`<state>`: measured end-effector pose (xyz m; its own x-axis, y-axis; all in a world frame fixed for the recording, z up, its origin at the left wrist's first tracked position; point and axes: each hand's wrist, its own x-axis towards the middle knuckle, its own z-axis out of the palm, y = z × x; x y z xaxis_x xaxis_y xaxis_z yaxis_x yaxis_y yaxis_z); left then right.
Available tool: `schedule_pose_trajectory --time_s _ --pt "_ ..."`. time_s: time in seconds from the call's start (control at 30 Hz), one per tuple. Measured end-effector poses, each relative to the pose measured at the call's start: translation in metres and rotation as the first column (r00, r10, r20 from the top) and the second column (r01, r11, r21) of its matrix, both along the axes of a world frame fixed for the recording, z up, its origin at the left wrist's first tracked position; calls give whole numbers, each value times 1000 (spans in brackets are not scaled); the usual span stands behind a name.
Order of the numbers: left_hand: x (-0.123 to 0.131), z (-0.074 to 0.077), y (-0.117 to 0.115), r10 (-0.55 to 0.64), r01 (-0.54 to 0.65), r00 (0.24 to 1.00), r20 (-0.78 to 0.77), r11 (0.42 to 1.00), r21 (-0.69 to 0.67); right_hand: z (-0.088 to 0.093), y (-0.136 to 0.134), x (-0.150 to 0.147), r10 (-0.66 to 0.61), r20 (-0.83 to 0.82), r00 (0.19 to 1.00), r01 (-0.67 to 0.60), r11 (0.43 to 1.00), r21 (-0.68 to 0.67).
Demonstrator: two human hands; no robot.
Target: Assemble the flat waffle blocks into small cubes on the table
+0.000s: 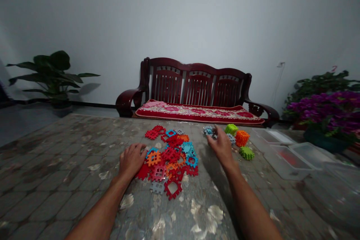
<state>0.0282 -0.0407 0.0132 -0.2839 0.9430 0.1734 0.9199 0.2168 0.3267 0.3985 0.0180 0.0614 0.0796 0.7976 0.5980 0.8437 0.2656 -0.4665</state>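
Left hand [131,160], loosely curled and empty, lies on the counter [56,165] at the edge of a heap of red, blue and orange plastic lattice pieces [171,161], while the right hand [222,148] touches a blue-grey cluster [209,131], its grip unclear, just beside assembled lattice cubes [241,138].

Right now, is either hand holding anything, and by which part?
Left hand: nothing, resting palm down beside the pile of plastic tiles. Right hand: fingertips at the near edge of a blue-and-grey tile cluster; hold unclear.

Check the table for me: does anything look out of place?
The plastic lattice tiles lie scattered and overlapping by the left hand, unlike the assembled orange block beside the right hand.
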Motion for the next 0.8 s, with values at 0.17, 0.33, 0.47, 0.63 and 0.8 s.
schedule_pose_trajectory --time_s 0.17,0.33,0.47,0.63,0.8 --pt "-1 -4 1 -2 2 1000 -2 1000 27 11 18 71 -187 -45 981 184 981 -67" --pt "-2 -6 2 -2 2 1000 -4 999 39 -1 22 107 -242 104 965 258 950 -175" --pt "-2 -5 2 0 0 1000 -11 1000 20 -6 25 111 -240 146 960 265 946 -189" --pt "-3 -6 3 0 1 1000 -24 1000 27 -8 30 111 -254 174 951 286 938 -197" --pt "-3 -6 3 3 -2 1000 -29 1000 29 -10 27 112 -244 111 963 261 949 -176"
